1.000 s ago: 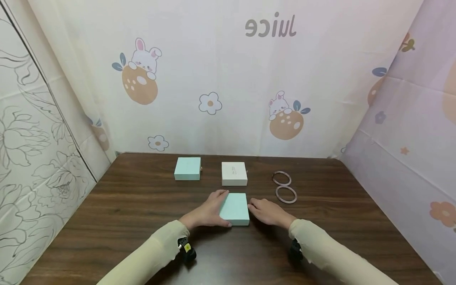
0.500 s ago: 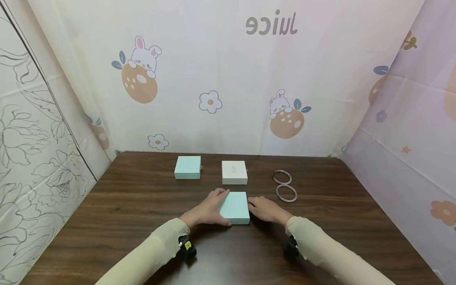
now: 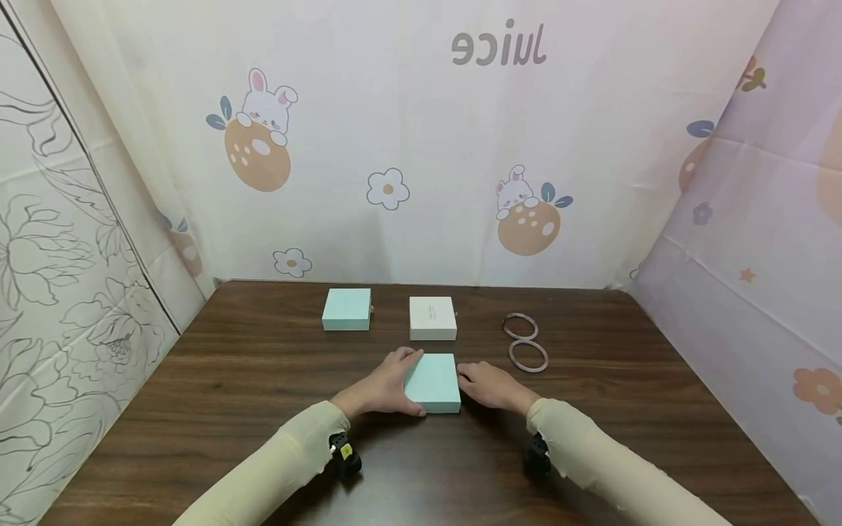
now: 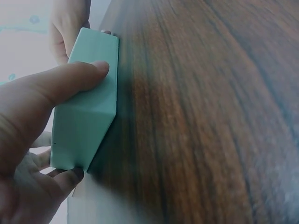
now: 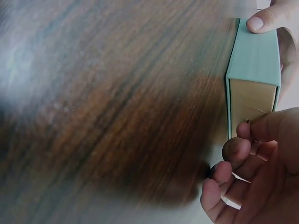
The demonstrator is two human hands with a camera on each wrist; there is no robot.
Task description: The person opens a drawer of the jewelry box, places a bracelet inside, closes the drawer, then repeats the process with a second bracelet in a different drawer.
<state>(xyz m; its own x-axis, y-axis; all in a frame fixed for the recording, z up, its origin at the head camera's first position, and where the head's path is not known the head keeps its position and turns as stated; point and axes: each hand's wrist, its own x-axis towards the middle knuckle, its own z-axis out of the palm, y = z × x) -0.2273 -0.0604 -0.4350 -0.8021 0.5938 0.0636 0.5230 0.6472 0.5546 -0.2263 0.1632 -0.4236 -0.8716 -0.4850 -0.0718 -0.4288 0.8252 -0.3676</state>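
Left hand (image 3: 383, 387) grips the near mint box (image 3: 435, 383), thumb on its 6 o'clock side, fingers toward 11. Right hand (image 3: 492, 386), fingers curled, pinches with thumb and forefinger at the box's tan end face (image 5: 252, 100), 3 o'clock; fingertips hide the exact hold. Box sits flat on the counter (image 3: 230, 394), contents hidden. From it: second mint box (image 3: 346, 310) at 10, white box (image 3: 433, 319) at 12, both closed; two touching rings (image 3: 523, 340) at 2.
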